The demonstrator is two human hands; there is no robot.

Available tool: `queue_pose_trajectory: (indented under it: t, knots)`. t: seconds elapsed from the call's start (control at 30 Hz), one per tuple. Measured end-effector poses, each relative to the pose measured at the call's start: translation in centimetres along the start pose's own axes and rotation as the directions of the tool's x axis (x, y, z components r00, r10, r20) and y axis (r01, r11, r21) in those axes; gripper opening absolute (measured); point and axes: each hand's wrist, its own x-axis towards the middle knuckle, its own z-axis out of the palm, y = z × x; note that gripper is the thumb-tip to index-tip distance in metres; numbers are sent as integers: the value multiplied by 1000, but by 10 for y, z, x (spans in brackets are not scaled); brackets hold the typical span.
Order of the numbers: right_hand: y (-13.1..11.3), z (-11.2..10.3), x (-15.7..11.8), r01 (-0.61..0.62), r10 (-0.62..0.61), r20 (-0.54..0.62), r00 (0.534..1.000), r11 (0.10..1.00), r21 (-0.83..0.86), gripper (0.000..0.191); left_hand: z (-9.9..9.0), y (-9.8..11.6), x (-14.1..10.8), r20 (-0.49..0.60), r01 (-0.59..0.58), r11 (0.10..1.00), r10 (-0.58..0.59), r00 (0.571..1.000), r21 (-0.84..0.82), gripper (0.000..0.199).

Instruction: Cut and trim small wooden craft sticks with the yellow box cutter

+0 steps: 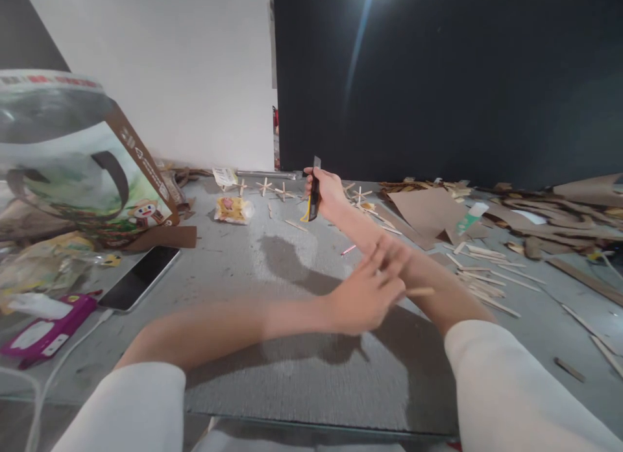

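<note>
Dark panel (pixel 438 82) + white panel (pixel 170 69) close off far side. Grey table (pixel 233 264) in front; near edge runs just below L forearm in view. Big printed container (pixel 58 141) blocks far L. Cardboard sheet (pixel 426 212) far R.

R hand (pixel 328 191) reached out fwd, fingers wrapped round cutter. L hand (pixel 365 299) closer to body, over or just beside R forearm; can't tell if touching. L fingers blurred, but look closed in a pinch on a stick.

Phone (pixel 141 280) well L of both hands, packet (pixel 232 210) L of R hand.

Cutter (pixel 314 192): in R hand, approx upright, grey tip up, yellow bit at bottom. Key rel: cutter sits fwd + slightly L of L hand, well apart from the stick.

Stick (pixel 419 292): pokes out R of L hand, axis approx L-R, i.e. crosswise to cutter, in front of R forearm.

Room: most open btwn packet & L forearm. R side tight, loose sticks (pixel 487 281) + scrap.
</note>
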Motion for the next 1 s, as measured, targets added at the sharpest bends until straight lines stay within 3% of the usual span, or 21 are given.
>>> queue_pose_trajectory:
  t: [0.1, 0.17, 0.27, 0.37, 0.43, 0.5, 0.57, 0.63, 0.73, 0.8, 0.87, 1.0]
  knots:
    - [-5, -14, 6, 10, -11, -10, 1000, 999, -45, 24, 5, 23, -15, 163, -62, 978, 96, 982, -201, 28]
    - [-7, -29, 2, 15, -15, 5, 1000, 996, -93, 22, -3, 29, -23, 233, 28, 968, 32, 972, -251, 26]
    - [-11, -59, -18, 24, -15, 50, 999, 982, -187, 23, -20, 15, -29, 204, 281, 923, -232, 951, -264, 24]
    - [-15, -90, -48, 66, -41, 91, 995, 953, -295, 27, -31, -18, -32, 123, 550, 695, -563, 817, -463, 28]
    - [-15, -109, -71, 239, -132, 218, 967, 768, -594, 30, -32, -41, -35, 59, 589, 529, -711, 701, -611, 31]
    - [-11, -126, -95, 371, -148, 340, 929, 425, -826, 37, -30, -58, -38, 86, 587, 368, -793, 603, -721, 26]
    - [-3, -138, -119, 405, -127, 385, 914, 312, -860, 30, -27, -68, -42, 124, 572, 271, -821, 557, -774, 22]
    - [9, -147, -140, 425, -107, 411, 905, 220, -878, 22, -25, -71, -46, 132, 562, 247, -826, 548, -789, 18]
    - [26, -152, -159, 552, -42, 569, 821, -190, -812, 30, -22, -71, -51, 108, 546, 301, -797, 594, -782, 22]
    - [33, -153, -163, 639, 35, 666, 745, -327, -697, 32, -21, -72, -52, 93, 540, 331, -784, 614, -774, 26]
    - [36, -153, -161, 658, 41, 697, 716, -373, -654, 32, -20, -74, -53, 84, 534, 329, -789, 609, -779, 30]
    - [38, -157, -156, 621, -78, 681, 728, -343, -705, 28, -20, -77, -53, 89, 534, 308, -800, 594, -788, 33]
